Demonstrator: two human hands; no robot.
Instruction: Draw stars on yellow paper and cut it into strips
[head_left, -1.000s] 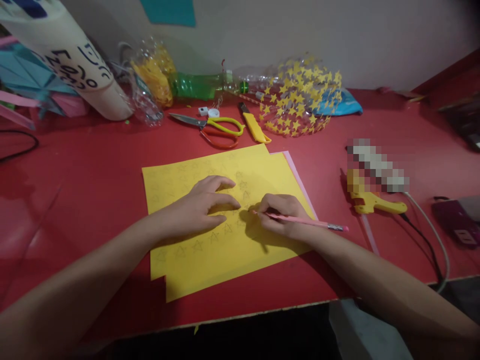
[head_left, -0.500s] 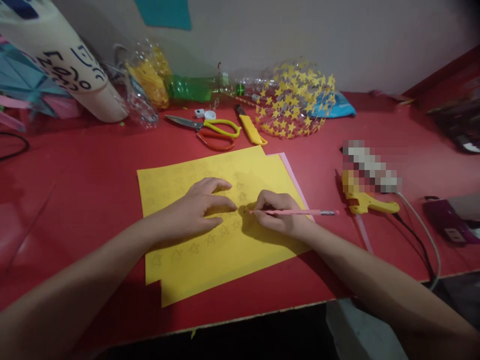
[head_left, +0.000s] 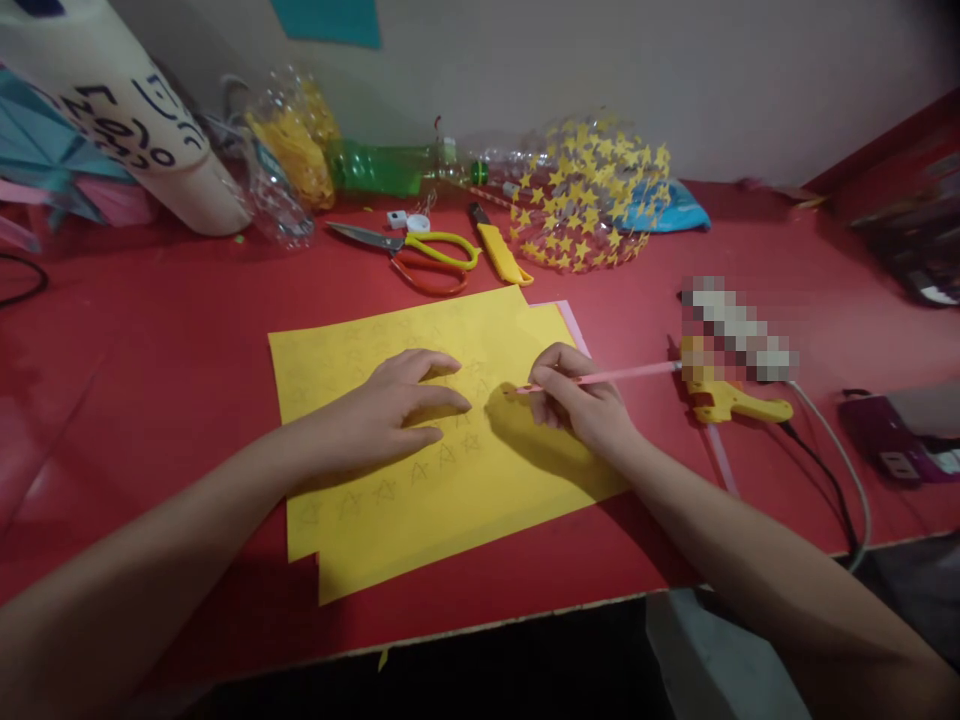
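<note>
Yellow paper sheets [head_left: 420, 530] lie overlapped on the red table, marked with rows of small pencil-drawn stars. My left hand [head_left: 390, 405] rests flat on the paper with its fingers spread, holding nothing. To its right, my right hand [head_left: 574, 395] grips a pink pencil [head_left: 634, 373] between thumb and fingers. The pencil's tip points left, low over the paper beside the drawn stars; whether it touches is too small to tell. A pink sheet [head_left: 574, 325] shows from under the yellow paper's right edge.
Behind the paper lie scissors [head_left: 435, 260], a yellow cutter [head_left: 499, 252], a green bottle [head_left: 382, 168] and a clear dome with yellow stars [head_left: 585, 200]. A white tumbler [head_left: 150, 130] leans at back left. A yellow glue gun [head_left: 724, 395] with its cord sits at right.
My right hand has lifted slightly up and to the right, and the pencil's back end now tilts further upward. My left hand has stayed in place on the paper.
</note>
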